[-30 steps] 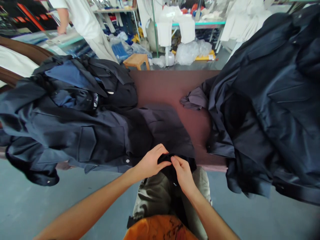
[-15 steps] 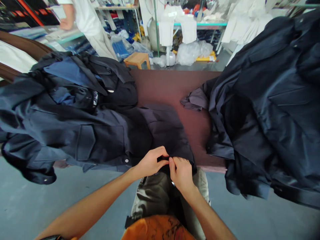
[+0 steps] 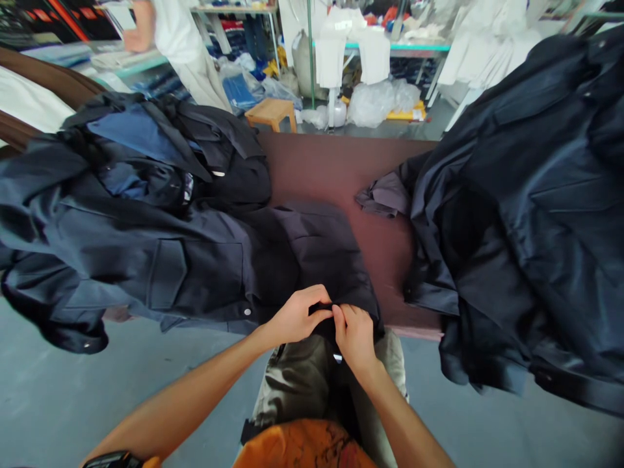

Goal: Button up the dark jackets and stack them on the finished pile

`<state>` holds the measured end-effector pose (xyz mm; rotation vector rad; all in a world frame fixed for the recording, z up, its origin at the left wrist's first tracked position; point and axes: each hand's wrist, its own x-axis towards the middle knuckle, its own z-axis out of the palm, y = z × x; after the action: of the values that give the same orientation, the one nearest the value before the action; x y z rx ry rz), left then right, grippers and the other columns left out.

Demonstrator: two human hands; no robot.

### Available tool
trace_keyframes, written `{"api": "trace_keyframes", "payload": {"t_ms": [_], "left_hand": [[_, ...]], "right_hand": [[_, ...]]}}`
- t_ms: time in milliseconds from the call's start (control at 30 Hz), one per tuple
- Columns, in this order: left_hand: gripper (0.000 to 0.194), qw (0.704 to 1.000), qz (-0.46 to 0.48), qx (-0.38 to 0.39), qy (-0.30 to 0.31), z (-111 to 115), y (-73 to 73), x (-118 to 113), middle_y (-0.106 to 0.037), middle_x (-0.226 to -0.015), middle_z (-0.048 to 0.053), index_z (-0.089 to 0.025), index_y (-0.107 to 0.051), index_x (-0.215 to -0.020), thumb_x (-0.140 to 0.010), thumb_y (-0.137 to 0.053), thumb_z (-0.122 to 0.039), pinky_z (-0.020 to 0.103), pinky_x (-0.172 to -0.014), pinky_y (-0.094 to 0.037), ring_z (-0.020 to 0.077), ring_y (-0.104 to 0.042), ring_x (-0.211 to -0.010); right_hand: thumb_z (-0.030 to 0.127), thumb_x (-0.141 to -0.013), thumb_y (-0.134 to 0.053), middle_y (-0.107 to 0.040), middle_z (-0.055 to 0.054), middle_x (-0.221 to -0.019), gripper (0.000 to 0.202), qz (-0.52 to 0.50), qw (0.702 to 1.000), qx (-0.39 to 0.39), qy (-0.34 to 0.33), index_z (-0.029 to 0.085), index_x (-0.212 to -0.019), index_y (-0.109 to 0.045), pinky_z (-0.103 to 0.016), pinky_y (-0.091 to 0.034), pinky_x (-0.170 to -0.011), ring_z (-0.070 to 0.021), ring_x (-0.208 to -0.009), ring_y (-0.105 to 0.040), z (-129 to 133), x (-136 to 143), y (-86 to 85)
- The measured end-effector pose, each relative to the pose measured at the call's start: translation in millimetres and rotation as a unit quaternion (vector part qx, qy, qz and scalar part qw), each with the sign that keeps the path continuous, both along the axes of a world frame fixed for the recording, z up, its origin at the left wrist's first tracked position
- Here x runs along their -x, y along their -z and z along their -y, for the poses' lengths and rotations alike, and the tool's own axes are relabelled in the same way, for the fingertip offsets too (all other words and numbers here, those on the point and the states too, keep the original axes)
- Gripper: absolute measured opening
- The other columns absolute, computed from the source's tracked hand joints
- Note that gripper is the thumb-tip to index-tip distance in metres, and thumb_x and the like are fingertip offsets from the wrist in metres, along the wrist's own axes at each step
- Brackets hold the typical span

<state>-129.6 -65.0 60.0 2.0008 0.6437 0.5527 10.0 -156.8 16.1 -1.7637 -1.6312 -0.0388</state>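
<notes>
A dark navy jacket (image 3: 209, 266) lies stretched along the near side of the table, with a flap pocket and a pale round snap near its front edge. My left hand (image 3: 302, 316) pinches the jacket's near edge between thumb and fingers. Right beside it, my right hand (image 3: 354, 331) is closed on the same edge, fingers curled and thumb on top. The fingertips of both hands nearly meet. A small white tag (image 3: 337, 358) shows just below my right hand. What exactly lies between the fingertips is hidden.
The brown table (image 3: 312, 159) carries a heap of dark garments (image 3: 146, 143) at left and another pile of dark jackets (image 3: 526, 214) at right, hanging over the front edge. Beyond stand a wooden stool (image 3: 271, 113), plastic bags (image 3: 373, 103) and a person in white (image 3: 182, 45).
Both hands keep their hold on the jacket edge with barely any movement. The view has shifted slightly, and a wristwatch on my left arm shows more fully.
</notes>
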Motion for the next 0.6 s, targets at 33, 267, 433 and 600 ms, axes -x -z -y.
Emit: {"api": "trace_keyframes", "payload": {"t_ms": [33,267,433,600], "left_hand": [[0.010,1.000,0.002,0.005,-0.001,-0.5,1.7,-0.3,-0.058,-0.085,0.001,-0.016,-0.057,-0.081,-0.088,-0.063,-0.013,0.028,-0.076,-0.044,0.0145,-0.054,-0.081],[0.007,1.000,-0.002,-0.022,0.006,-4.8,6.4,-3.0,-0.061,-0.090,0.004,-0.016,-0.057,-0.084,-0.090,-0.061,-0.015,0.030,-0.081,-0.047,0.0169,-0.057,-0.085],[0.011,0.998,-0.013,-0.057,0.010,-7.8,6.4,-3.6,-0.061,-0.089,0.005,-0.017,-0.054,-0.082,-0.091,-0.060,-0.019,0.031,-0.084,-0.048,0.0182,-0.059,-0.088],[0.014,0.999,-0.017,-0.040,0.012,-10.1,4.9,-2.6,-0.060,-0.089,0.004,-0.017,-0.054,-0.080,-0.091,-0.060,-0.022,0.032,-0.085,-0.047,0.0178,-0.059,-0.087]], "right_hand": [[0.036,-0.108,-0.025,-0.062,-0.004,-0.061,0.054,0.003,1.000,0.000,0.001,0.019,-0.070,-0.058,-0.030,-0.030,-0.059,-0.0167,-0.056,-0.057,-0.7,0.0,1.0],[0.038,-0.108,-0.024,-0.062,-0.004,-0.060,0.055,-0.008,1.000,0.012,-0.013,0.018,-0.070,-0.058,-0.029,-0.030,-0.058,-0.0155,-0.054,-0.057,-7.5,-5.5,4.8],[0.040,-0.107,-0.028,-0.062,-0.004,-0.061,0.054,-0.062,0.997,0.029,-0.043,0.018,-0.070,-0.060,-0.027,-0.032,-0.058,-0.0151,-0.056,-0.057,-12.9,-12.4,2.4],[0.046,-0.105,-0.034,-0.060,-0.002,-0.060,0.053,-0.167,0.979,0.086,-0.081,0.019,-0.065,-0.057,-0.026,-0.032,-0.055,-0.0128,-0.053,-0.051,-18.2,-19.4,-2.3]]}}
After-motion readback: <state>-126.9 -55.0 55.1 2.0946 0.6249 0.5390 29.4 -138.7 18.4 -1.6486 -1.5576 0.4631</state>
